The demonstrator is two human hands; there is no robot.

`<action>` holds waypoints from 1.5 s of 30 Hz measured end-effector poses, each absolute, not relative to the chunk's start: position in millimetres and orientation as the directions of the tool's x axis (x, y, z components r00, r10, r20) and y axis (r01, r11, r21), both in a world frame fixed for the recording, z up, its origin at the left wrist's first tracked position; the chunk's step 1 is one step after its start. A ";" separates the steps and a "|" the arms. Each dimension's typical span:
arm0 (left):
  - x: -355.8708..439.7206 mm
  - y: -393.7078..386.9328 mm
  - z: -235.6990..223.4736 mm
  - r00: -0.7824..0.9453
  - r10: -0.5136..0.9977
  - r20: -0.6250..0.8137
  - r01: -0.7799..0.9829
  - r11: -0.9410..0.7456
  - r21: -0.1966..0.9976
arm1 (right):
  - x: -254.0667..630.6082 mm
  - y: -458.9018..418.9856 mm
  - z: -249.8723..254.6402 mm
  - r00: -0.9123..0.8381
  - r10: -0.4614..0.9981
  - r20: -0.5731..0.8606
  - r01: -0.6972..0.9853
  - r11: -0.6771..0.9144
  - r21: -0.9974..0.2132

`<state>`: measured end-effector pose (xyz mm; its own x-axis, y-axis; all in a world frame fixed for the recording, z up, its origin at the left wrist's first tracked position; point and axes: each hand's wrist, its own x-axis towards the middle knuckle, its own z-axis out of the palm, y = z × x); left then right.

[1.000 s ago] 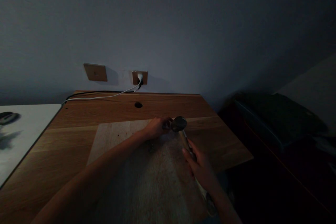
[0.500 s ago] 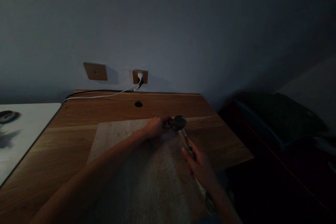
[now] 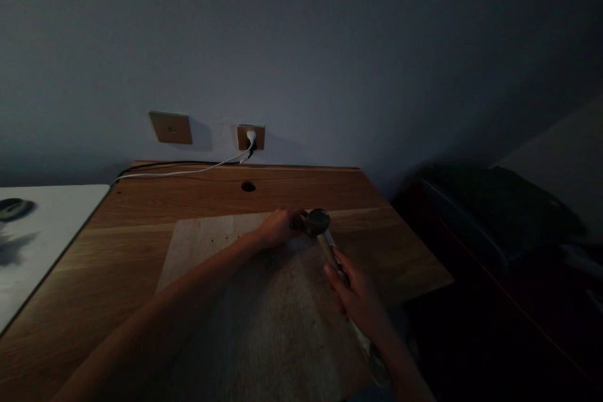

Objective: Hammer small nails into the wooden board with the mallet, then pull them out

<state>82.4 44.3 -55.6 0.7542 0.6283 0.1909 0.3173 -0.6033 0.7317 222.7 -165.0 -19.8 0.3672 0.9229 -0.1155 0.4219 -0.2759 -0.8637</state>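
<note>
A hammer point(image 3: 328, 250) with a round dark head and a pale handle is gripped in my right hand point(image 3: 354, 292), fingers wrapped around the handle. The hammer head sits right beside the fingers of my left hand point(image 3: 280, 226) and partly covers them. My left fingers are curled together near the far right corner of a pale wooden board point(image 3: 277, 326); whatever they pinch is too dark and hidden to make out. Several small dark dots mark the board left of that hand. Some tiny bits lie on the board below my left wrist.
Under the board is a brown wooden table point(image 3: 301, 185) with a round hole near its back. A white cable point(image 3: 188, 172) runs along the back to a wall socket point(image 3: 244, 137). A white surface point(image 3: 56, 226) adjoins on the left; a dark cushion-like object point(image 3: 504, 207) lies at right.
The hammer head has shifted slightly to the left, closer over my left fingers. My left hand has hardly moved.
</note>
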 end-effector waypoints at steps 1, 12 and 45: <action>82.8 44.2 -54.3 0.761 0.623 0.183 0.315 -0.601 0.735 | 223.6 -166.2 -22.4 0.376 0.919 -0.116 0.416 -0.279 -0.865; 5.2 38.4 9.5 0.908 0.413 -0.076 0.403 -0.809 0.428 | 231.4 -181.2 -47.6 0.461 0.870 -0.176 0.310 -0.343 -0.887; 41.2 40.6 -48.1 0.774 0.582 0.250 0.322 -0.702 0.636 | 229.1 -182.2 -47.5 0.427 0.877 -0.220 0.194 -0.326 -0.925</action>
